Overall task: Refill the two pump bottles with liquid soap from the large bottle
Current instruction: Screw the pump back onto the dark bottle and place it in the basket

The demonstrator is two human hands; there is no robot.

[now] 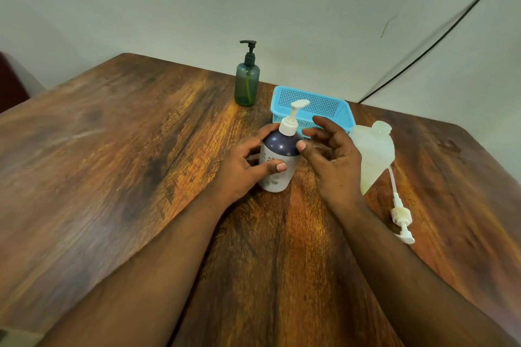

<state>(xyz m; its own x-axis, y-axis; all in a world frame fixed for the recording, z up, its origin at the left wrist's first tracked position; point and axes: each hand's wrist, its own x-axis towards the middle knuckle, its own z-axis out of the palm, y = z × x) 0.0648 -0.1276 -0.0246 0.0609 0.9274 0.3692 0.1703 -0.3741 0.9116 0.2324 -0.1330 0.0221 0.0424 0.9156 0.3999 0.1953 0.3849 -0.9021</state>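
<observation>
— Our left hand [242, 160] is gripping the navy-and-white plastic pump bottle [277, 160] mid-bench [112, 149]; our right hand [329, 155] is hovering spread beside its white pump.

— We're risking tipping it while unscrewing.

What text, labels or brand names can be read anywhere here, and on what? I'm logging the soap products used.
No text can be read.
Navy and white pump bottle: pale grey marks on its white lower part, too blurred and partly hidden by the left hand.
Green pump bottle: no label visible.
Large translucent bottle: no label visible.
Blue basket: no text visible.
</observation>
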